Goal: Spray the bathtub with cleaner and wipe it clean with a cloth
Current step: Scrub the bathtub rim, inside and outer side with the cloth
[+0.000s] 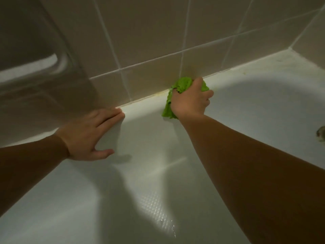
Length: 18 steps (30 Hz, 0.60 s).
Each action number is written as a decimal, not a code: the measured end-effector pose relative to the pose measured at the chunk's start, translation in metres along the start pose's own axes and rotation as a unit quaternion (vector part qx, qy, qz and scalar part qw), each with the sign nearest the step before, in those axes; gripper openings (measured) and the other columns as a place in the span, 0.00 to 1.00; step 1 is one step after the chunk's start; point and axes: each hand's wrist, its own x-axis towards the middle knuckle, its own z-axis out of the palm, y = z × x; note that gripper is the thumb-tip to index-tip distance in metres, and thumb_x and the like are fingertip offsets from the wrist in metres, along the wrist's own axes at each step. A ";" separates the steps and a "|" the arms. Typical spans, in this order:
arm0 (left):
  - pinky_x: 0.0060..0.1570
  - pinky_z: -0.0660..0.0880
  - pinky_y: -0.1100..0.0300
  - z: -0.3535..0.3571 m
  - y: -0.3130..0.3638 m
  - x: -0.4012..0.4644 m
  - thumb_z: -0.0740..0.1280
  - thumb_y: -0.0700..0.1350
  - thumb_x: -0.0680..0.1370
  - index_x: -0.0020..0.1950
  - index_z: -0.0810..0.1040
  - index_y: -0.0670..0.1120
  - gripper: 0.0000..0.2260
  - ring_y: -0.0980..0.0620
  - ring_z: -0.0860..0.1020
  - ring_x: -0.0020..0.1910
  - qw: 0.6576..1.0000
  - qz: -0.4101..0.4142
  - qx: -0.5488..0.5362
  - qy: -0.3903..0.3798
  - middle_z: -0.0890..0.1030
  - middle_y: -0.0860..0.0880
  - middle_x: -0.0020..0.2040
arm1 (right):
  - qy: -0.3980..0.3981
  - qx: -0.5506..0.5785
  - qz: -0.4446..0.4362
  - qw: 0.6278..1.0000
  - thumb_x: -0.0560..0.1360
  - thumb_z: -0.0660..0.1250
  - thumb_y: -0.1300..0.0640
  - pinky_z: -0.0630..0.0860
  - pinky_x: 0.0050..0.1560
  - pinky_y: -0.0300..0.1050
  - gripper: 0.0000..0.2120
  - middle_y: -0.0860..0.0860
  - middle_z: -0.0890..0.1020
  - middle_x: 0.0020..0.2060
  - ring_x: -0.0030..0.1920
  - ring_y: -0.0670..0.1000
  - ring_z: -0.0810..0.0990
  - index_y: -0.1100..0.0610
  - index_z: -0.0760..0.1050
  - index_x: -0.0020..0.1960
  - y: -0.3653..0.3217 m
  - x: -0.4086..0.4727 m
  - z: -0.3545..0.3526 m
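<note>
Along the far rim of the bathtub [233,74], right hand [190,101] grips bunched green cloth [181,85]; unwiped ledge runs rightward. Left hand [91,134], fingers together, braces flat on the corner.

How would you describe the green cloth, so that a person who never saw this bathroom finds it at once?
Find the white bathtub, then its far rim below the tiled wall. There the right hand grips a crumpled cloth, the only bright green thing here.
</note>
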 end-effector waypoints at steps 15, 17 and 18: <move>0.61 0.79 0.44 0.002 -0.026 -0.055 0.70 0.70 0.70 0.82 0.62 0.42 0.49 0.41 0.70 0.73 1.000 0.008 -0.006 0.015 0.68 0.41 0.77 | -0.024 -0.024 -0.030 0.999 0.76 0.70 0.47 0.75 0.63 0.57 0.25 0.59 0.64 0.65 0.62 0.65 0.72 0.49 0.63 0.68 -0.030 -0.074 0.047; 0.60 0.79 0.42 0.002 -0.028 -0.055 0.70 0.70 0.70 0.82 0.61 0.43 0.49 0.41 0.70 0.74 1.000 0.008 -0.016 0.011 0.67 0.42 0.78 | -0.050 -0.034 -0.068 0.996 0.76 0.71 0.46 0.75 0.61 0.57 0.24 0.57 0.64 0.63 0.61 0.64 0.73 0.48 0.64 0.66 -0.024 -0.083 0.051; 0.60 0.79 0.42 0.002 -0.028 -0.056 0.69 0.71 0.70 0.82 0.61 0.43 0.49 0.41 0.69 0.74 1.000 0.007 -0.021 0.010 0.66 0.43 0.78 | -0.049 -0.040 -0.070 0.996 0.76 0.71 0.47 0.75 0.61 0.57 0.24 0.57 0.64 0.63 0.61 0.64 0.73 0.47 0.64 0.66 -0.021 -0.077 0.047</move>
